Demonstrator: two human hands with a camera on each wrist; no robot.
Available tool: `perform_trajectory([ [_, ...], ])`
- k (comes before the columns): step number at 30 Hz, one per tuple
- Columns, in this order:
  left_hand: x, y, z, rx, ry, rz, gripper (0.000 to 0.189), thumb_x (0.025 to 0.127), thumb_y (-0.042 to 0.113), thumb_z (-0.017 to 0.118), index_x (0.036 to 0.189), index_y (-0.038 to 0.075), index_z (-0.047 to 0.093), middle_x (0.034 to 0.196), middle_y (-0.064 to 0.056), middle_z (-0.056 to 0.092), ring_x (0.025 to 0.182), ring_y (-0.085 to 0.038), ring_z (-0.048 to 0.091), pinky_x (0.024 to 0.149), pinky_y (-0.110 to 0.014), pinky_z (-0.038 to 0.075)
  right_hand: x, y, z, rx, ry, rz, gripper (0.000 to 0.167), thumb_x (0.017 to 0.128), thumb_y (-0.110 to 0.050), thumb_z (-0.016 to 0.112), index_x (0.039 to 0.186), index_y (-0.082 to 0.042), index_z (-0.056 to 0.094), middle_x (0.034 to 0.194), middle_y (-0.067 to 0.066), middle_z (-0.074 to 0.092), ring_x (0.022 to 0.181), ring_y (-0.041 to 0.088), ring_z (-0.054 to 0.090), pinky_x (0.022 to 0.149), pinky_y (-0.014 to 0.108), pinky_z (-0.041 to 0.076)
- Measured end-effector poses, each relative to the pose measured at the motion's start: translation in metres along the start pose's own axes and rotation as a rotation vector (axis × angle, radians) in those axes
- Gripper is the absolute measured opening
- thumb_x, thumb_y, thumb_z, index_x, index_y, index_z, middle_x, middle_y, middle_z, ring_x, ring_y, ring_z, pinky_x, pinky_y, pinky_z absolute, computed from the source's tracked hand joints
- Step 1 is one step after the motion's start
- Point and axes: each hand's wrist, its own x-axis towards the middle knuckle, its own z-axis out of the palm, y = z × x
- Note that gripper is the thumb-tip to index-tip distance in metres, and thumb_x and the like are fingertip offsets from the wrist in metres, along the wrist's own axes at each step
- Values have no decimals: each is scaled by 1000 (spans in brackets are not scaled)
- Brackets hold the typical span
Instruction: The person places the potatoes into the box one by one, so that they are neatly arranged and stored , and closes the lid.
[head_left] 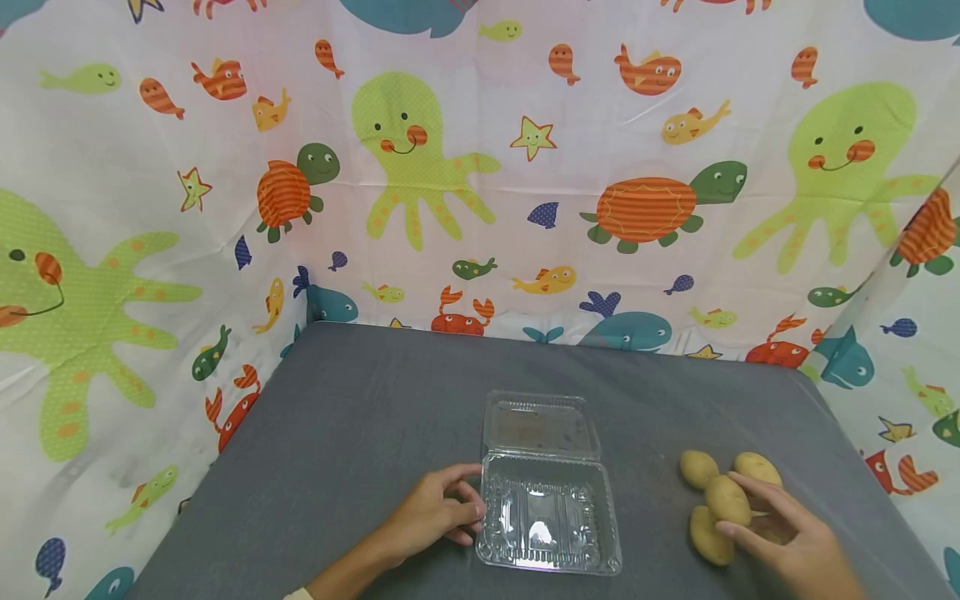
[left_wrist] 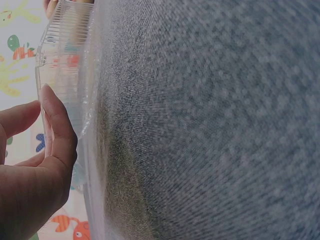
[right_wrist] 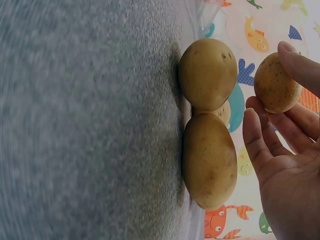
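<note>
Up close on the right, my right hand (head_left: 798, 537) pinches a potato (head_left: 728, 500) above other potatoes (head_left: 711, 537)! My left hand (head_left: 426, 515) grips the clear container (head_left: 543, 521) by its left side.

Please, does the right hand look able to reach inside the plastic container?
Probably yes: the lid is open, so nothing covers the plastic container, and the right hand holds its potato raised off the table.
</note>
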Motion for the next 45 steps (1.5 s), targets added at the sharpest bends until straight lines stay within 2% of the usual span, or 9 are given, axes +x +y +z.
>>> perform_trajectory([
  [3,0,0,0,-1,2,-2,65,99,7,71,156,-5,43,102,-11,68,88,-23,73,69,-32,67,-1,-2,2,0,-10,7,76,87,-45,88,148,-10,59,119,-26,57,90,-12,62,69,22,61],
  [7,0,0,0,0,3,-3,65,99,8,72,156,-5,44,102,-10,68,88,-23,73,69,-32,67,1,-6,5,-9,-23,23,78,87,-47,87,149,-10,58,131,-2,66,90,-16,59,70,21,61],
  [10,-1,0,0,-1,3,-2,65,99,8,72,156,-5,44,102,-11,68,88,-23,73,69,-32,67,1,-9,8,-5,-27,23,77,88,-45,87,149,-8,58,139,16,65,91,-16,57,70,20,61],
  [18,-1,1,1,-3,5,-3,65,98,8,73,155,-5,44,102,-11,69,87,-23,73,69,-32,67,-1,-16,14,-16,-55,10,76,89,-43,86,149,-7,57,142,24,62,90,-16,56,70,19,60],
  [24,-1,1,1,1,4,-4,64,99,8,72,155,-5,45,102,-11,69,88,-23,73,69,-32,67,-2,-21,21,-18,-23,-53,71,88,-39,88,146,-8,60,142,22,63,92,-14,58,70,18,60],
  [30,0,0,1,-3,5,-5,65,98,8,72,156,-4,44,102,-11,69,87,-22,73,69,-32,67,-3,-27,25,-10,-27,-68,72,87,-37,89,145,-8,60,140,21,63,90,-12,59,70,19,60],
  [32,0,0,1,-6,4,-4,65,98,8,72,156,-4,44,102,-11,68,87,-23,73,69,-32,67,-3,-29,26,-2,-30,-81,70,87,-36,90,145,-9,61,138,16,64,90,-9,62,70,20,61],
  [39,-1,-1,1,-10,4,2,65,99,8,71,156,-4,43,102,-12,68,87,-23,73,68,-32,67,-4,-36,32,42,-35,-133,63,87,-34,90,143,-19,64,125,-23,60,95,-4,66,74,22,62],
  [45,-1,-1,1,-8,6,2,64,99,8,71,155,-4,44,102,-12,68,87,-23,73,68,-32,67,-5,-40,36,45,-25,-214,60,87,-28,90,141,-19,66,127,-20,63,99,-3,64,78,19,61],
])
